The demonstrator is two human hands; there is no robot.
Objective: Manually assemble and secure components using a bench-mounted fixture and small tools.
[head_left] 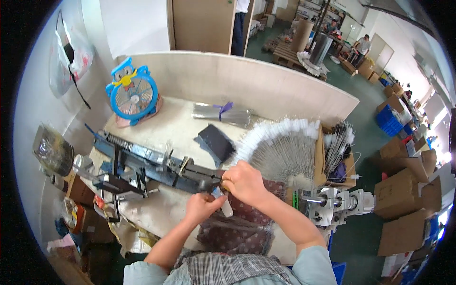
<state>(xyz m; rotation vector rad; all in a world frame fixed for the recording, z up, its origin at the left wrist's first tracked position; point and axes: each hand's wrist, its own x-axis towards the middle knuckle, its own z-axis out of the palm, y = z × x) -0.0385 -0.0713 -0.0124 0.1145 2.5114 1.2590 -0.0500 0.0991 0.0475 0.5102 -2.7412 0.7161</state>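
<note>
While your left hand (203, 205) pinches a small white-capped piece (223, 204) at the dark metal jig (156, 166) and your right hand (244, 183) closes over its end, a slip could pinch fingers or scatter the fanned white-tipped rods (280, 147) just beside.

Matt dark metal jig (156, 166) on a pale wooden bench (175, 126).
</note>
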